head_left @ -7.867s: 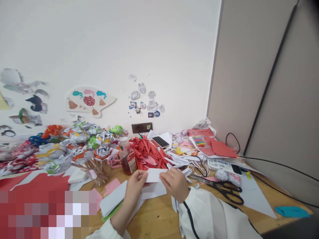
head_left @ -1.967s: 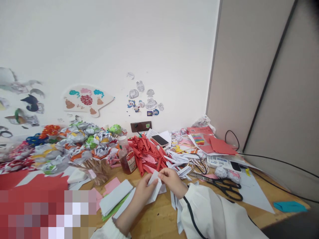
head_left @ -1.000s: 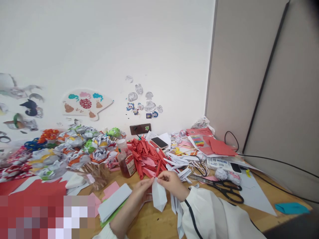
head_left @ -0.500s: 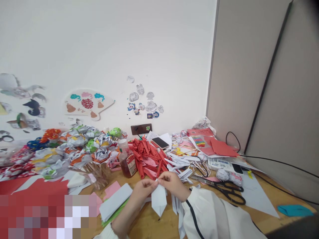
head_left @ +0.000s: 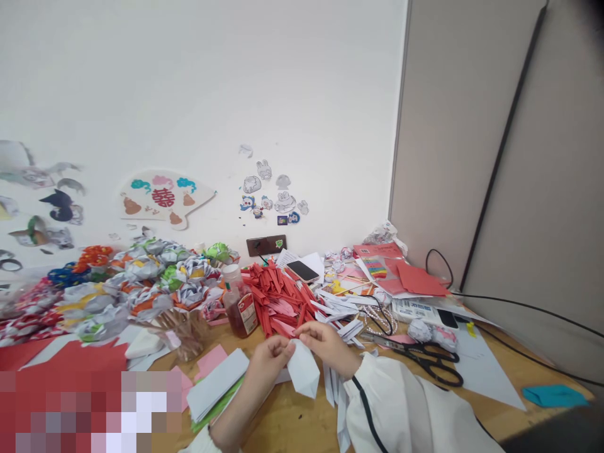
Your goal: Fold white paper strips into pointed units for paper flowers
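Observation:
Both hands meet at the top of a folded white paper, whose pointed lower end hangs above the wooden table. Thumb and fingers of my left hand pinch its upper left edge. My right hand grips the top edge from the other side, fingertips closed. Just beyond my hands lies a heap of folded red paper strips, with folded white strips to its right. A stack of white paper sheets rests on green paper left of my left forearm.
Black-handled scissors lie right of my right hand. A bottle of red-brown liquid stands beside a bundle of thin sticks. A phone lies behind the strips. Crumpled paper bundles crowd the left; blue paper lies far right.
The folded white paper has tilted, its lower point swinging to the right and slightly up. Both hands still pinch its top, and the view has shifted slightly.

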Demonstrator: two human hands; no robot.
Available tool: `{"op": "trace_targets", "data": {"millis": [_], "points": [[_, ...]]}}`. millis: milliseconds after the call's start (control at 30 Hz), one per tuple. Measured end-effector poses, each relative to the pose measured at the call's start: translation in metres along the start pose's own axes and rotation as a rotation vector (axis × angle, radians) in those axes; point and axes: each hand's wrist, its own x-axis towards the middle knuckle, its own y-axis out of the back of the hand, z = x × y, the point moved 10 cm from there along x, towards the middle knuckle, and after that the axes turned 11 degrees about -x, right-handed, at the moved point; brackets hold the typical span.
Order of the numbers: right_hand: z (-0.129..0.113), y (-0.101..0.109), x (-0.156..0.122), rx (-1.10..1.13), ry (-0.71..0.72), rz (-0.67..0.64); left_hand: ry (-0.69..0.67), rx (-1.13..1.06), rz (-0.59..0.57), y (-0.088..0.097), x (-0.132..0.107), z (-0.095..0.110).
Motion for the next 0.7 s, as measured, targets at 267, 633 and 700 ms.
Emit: {"op": "trace_targets", "data": {"millis": [267,633,700], "points": [[0.021,-0.003,0.004,0.100,-0.118,-0.081,0.005,-0.281,0.269,0.032,0.001,0.001],[0.015,0.010,0.005,0.045,-0.097,-0.044,0.001,-0.092,0.085,0.024,0.011,-0.002],[0.015,0.010,0.006,0.079,-0.071,-0.033,-0.023,-0.114,0.089,0.026,0.010,0.000]]}}
